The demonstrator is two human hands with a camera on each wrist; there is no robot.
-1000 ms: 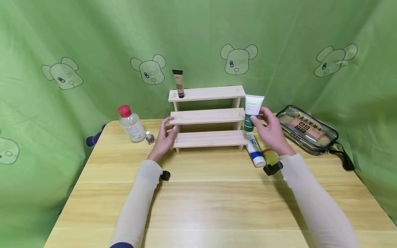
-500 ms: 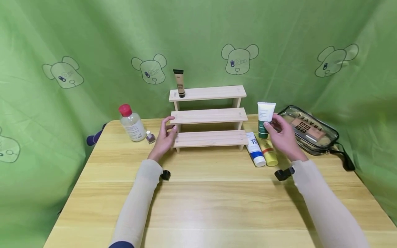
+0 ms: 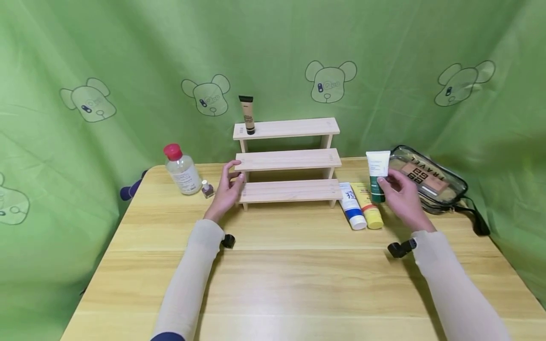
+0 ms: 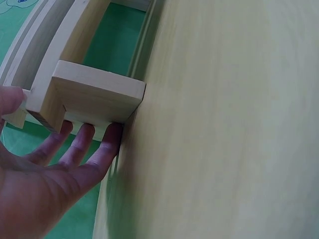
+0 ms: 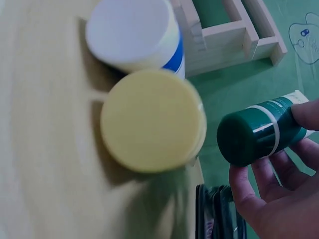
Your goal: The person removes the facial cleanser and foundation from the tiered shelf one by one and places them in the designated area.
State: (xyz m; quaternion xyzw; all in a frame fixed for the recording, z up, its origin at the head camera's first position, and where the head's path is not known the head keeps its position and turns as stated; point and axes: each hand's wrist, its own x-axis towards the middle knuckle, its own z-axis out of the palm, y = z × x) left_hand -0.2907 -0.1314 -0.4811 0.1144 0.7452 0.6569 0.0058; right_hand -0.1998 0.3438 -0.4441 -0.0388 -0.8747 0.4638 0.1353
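Note:
In the head view my right hand (image 3: 403, 194) pinches a white and green cosmetic tube (image 3: 377, 170) by its lower part. The tube stands cap down, raised over the yellow tube (image 3: 367, 203); the right wrist view shows its dark green cap (image 5: 235, 140) apart from the table. My left hand (image 3: 228, 187) touches the left end of the three-step wooden display rack (image 3: 287, 160). In the left wrist view its fairly straight fingers (image 4: 82, 149) rest against the rack's end piece (image 4: 99, 89). A beige tube with black cap (image 3: 248, 115) stands on the top step's left end.
A white and blue tube (image 3: 352, 206) lies beside the yellow one, right of the rack. Farther right sits a clear travel pouch (image 3: 426, 180). Left of the rack stand a red-capped bottle (image 3: 183, 170) and a small nail polish bottle (image 3: 207, 189). A green curtain (image 3: 273, 47) hangs behind.
My right hand has carried the white and green tube rightward and down, from beside the rack to over the yellow tube. The left hand has stayed at the rack.

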